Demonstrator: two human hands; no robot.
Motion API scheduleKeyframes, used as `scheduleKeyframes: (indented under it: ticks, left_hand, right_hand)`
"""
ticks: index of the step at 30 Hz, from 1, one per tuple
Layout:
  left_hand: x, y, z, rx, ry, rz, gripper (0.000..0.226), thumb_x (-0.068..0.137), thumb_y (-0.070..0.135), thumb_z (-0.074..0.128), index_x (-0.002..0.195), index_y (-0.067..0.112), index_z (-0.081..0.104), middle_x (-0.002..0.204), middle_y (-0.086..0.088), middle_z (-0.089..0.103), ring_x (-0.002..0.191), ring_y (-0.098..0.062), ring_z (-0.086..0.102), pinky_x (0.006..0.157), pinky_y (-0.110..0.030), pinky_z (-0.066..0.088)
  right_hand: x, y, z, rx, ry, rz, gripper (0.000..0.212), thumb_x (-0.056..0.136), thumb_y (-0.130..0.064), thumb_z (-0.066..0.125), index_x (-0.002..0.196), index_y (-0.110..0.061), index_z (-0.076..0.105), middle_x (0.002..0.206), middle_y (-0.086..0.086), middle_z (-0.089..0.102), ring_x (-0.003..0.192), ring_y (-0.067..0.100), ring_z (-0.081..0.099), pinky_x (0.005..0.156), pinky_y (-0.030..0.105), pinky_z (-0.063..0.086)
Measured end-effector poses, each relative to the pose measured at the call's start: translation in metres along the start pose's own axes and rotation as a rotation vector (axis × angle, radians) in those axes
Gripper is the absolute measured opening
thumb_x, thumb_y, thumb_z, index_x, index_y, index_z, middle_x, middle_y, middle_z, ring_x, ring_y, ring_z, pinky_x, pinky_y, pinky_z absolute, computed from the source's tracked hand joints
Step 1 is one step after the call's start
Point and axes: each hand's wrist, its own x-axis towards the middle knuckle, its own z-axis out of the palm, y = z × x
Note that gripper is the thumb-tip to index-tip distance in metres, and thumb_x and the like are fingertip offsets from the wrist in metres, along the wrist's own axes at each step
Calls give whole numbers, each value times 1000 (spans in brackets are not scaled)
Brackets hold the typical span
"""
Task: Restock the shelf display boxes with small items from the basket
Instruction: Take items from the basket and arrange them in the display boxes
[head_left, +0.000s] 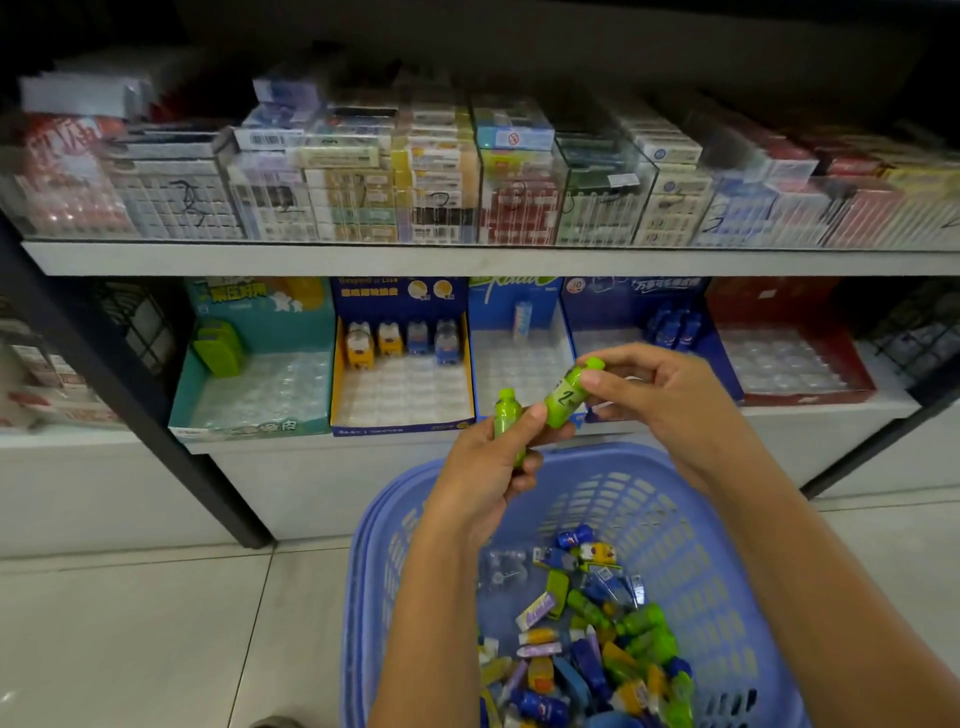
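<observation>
A blue-and-yellow cardboard display box (400, 429) on the lower shelf reads "Lisa"; the other print is blurred. The right hand (660, 395) pinches a tilted lime-green bottle-shaped item (565, 396) with black script, its lower end touching the left hand (483, 467). The left fingers grip a second green bottle-shaped item (507, 422) upright above the lilac plastic basket (701, 499).

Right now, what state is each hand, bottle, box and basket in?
left hand, grips first green bottle, upright.
right hand, pinches second green bottle, tilted.
teal box, mostly empty slots.
yellow-edged box, four items, back row.
red box, visible slots empty.
basket, partly filled, mixed items.
</observation>
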Motion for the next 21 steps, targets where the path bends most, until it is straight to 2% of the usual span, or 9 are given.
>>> scheduleKeyframes:
  ticks: [6, 8, 10, 12, 14, 16, 17, 20, 21]
  left_hand:
    - [20, -13, 18, -35, 49, -110, 27, 96, 30, 52, 107, 8, 63, 92, -5, 74, 46, -6, 45, 42, -17, 37]
    - [26, -15, 24, -33, 59, -121, 28, 97, 30, 49, 106, 8, 64, 86, -3, 74, 46, -7, 45, 41, -17, 36]
    - [32, -16, 30, -59, 75, -132, 33, 99, 34, 45, 103, 7, 64, 77, -2, 72, 45, -7, 45, 40, -18, 35]
    - [39, -16, 37, -140, 93, -147, 41, 100, 37, 39, 102, 5, 64, 67, -1, 64, 43, -8, 44, 38, -18, 33]
    - [45, -15, 43, -224, 100, -153, 44, 102, 35, 35, 103, 3, 64, 65, -2, 54, 42, -9, 43, 36, -18, 31]
    - [50, -15, 46, -270, 109, -151, 42, 102, 29, 32, 105, 1, 64, 67, -4, 50, 41, -10, 42, 35, -19, 30]
    - [52, -14, 47, -287, 113, -153, 41, 102, 26, 31, 106, 1, 64, 67, -4, 49, 41, -10, 42, 35, -20, 30]
    - [57, -15, 46, -318, 114, -150, 40, 101, 21, 29, 109, 1, 63, 67, -4, 49, 42, -11, 41, 34, -19, 29]
    - [58, -15, 45, -320, 114, -149, 40, 101, 21, 28, 110, 2, 62, 67, -4, 49, 43, -11, 41, 35, -19, 29]
  right_hand:
    - [38, 34, -40, 39, 278, 100, 19, 80, -16, 72, 92, -4, 63, 77, 7, 70, 65, 13, 68, 60, 22, 54]
    - [59, 44, -55, -59, 365, 46, 14, 81, -15, 72, 89, -7, 64, 78, 8, 68, 71, 17, 66, 67, 26, 52]
    - [82, 50, -67, -243, 429, -49, 12, 80, -14, 73, 87, -7, 65, 79, 9, 67, 70, 10, 64, 68, 20, 51]
    - [107, 52, -71, -387, 407, -109, 9, 80, -9, 71, 83, -1, 67, 78, 9, 69, 66, -2, 64, 65, 8, 48]
    - [130, 55, -66, -473, 295, -121, 8, 82, -4, 64, 83, 1, 70, 81, 9, 72, 76, 0, 67, 76, 10, 50]
    - [146, 55, -56, -623, 197, -135, 14, 83, -6, 59, 76, -6, 72, 78, 0, 72, 79, -2, 65, 75, 6, 47]
    - [151, 56, -52, -673, 173, -150, 16, 83, -7, 59, 74, -7, 71, 78, -1, 71, 78, -2, 64, 76, 8, 47]
    - [162, 62, -45, -658, 97, -161, 15, 83, -3, 59, 86, 5, 71, 91, 17, 72, 91, 28, 66, 88, 40, 51]
    - [165, 63, -44, -653, 75, -152, 15, 83, -2, 58, 89, 6, 70, 94, 20, 71, 93, 32, 65, 90, 44, 50]
